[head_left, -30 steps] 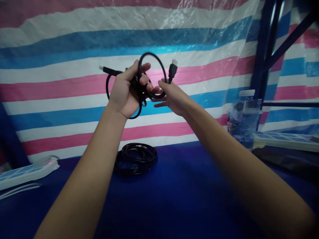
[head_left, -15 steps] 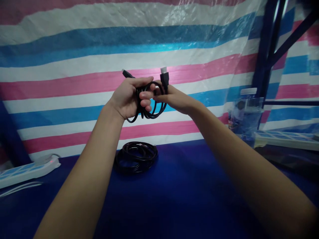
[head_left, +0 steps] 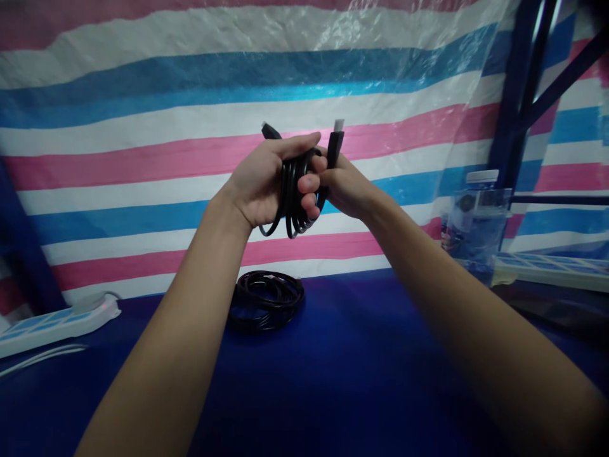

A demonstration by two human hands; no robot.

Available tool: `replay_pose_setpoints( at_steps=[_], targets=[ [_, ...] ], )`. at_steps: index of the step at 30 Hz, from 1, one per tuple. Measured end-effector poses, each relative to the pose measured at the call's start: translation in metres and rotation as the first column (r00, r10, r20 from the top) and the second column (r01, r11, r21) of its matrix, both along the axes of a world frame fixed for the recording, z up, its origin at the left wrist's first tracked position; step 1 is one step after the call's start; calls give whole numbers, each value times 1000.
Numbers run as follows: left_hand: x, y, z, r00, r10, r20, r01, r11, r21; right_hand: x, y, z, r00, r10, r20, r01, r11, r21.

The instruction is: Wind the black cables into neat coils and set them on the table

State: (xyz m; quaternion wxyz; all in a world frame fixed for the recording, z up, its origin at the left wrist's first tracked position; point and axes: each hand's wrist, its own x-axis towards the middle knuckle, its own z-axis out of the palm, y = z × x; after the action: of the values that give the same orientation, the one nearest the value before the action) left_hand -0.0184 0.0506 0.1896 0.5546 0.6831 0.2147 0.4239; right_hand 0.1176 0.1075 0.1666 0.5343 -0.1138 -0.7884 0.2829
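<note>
Hands first: L hand [head_left: 266, 184] was closed round a bundled black cable [head_left: 291, 197], held up above the table before the striped tarp [head_left: 143, 82]. R hand [head_left: 349, 187] pinched its plug end [head_left: 336, 145] upright, just beside the bundle. Watching remotely, I judged the loops needed a firm, even squeeze so none sprang loose. Below, a 2nd coil [head_left: 266, 298] lay on the blue table [head_left: 361, 374], w/ power strip [head_left: 57, 320] far L and clear pack [head_left: 476, 219] R. Nothing blocked the hands.

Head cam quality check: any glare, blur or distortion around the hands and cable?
Head view: dim, with a blue cast over the table. There is glare on the striped tarp at upper right, and its stripes bow from the wide lens. The left hand, right hand and black cable are fairly sharp. The coiled cable is murky.
</note>
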Motion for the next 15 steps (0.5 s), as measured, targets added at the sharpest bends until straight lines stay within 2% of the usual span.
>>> replay_pose_setpoints(
  at_steps=[2, 3, 6, 8, 10, 12, 13, 15],
  targets=[
    [1, 3, -1, 995, 95, 3, -95, 995, 4, -3, 1, 1, 992, -122, 15, 118, 979, 166],
    [0, 6, -2, 992, 129, 3, -129, 992, 17, -4, 0, 2, 977, -212, 25, 200, 949, 245],
    [-5, 18, -5, 976, 219, -17, -216, 973, 86, -6, 0, 3, 889, -458, 31, 397, 802, 446],
    [-9, 26, -6, 955, 293, -53, -284, 950, 131, -6, 3, 4, 841, -541, 10, 452, 713, 537],
    [-12, 30, -8, 923, 371, -100, -351, 921, 171, -5, 7, 3, 818, -576, -4, 466, 658, 591],
    [-12, 30, -8, 894, 427, -139, -398, 897, 195, -5, 11, 2, 817, -576, -4, 458, 644, 612],
    [-11, 30, -8, 888, 433, -153, -401, 894, 198, -5, 12, 2, 825, -565, 1, 451, 660, 601],
    [-11, 28, -8, 906, 390, -166, -360, 915, 182, -5, 11, 2, 859, -510, 42, 413, 739, 532]
  ],
)
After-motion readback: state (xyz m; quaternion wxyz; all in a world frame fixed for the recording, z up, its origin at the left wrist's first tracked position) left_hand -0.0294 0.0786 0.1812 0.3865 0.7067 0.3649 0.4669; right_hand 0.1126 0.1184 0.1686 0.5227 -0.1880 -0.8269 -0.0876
